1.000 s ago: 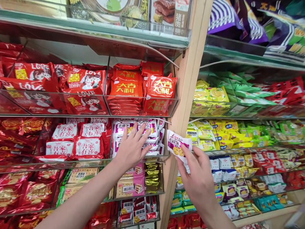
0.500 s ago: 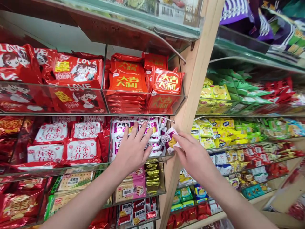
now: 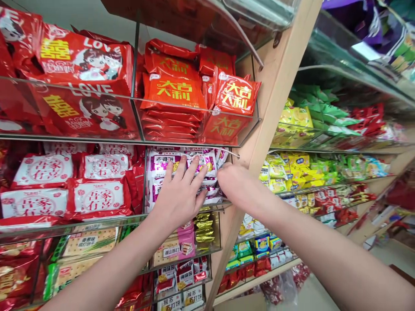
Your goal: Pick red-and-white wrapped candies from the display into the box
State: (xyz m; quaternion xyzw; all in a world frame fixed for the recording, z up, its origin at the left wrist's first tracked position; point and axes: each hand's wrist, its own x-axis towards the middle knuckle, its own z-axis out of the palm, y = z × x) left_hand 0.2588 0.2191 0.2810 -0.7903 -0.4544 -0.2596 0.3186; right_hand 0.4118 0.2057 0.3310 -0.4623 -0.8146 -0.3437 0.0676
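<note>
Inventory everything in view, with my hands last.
Shelves: several, clear, left and right
LOVE packets: several, red, upper left
Gold-lettered packets: many, red, upper middle
White-labelled packets: several, red and white, middle shelf, left
Cookie packets: many, purple and white, middle shelf, centre
Cracker packs: several, beige with green or pink, lower shelf
Foil packets: one stack, gold, lower centre
Small packets: many, yellow, right side
Pouches: several, green, upper right
Bags: several, purple, top right
Post: one, pale wood, right of centre
Left hand: one, bare, spread over cookie packets
Right hand: one, bare, at their right edge, fingers hidden
</note>
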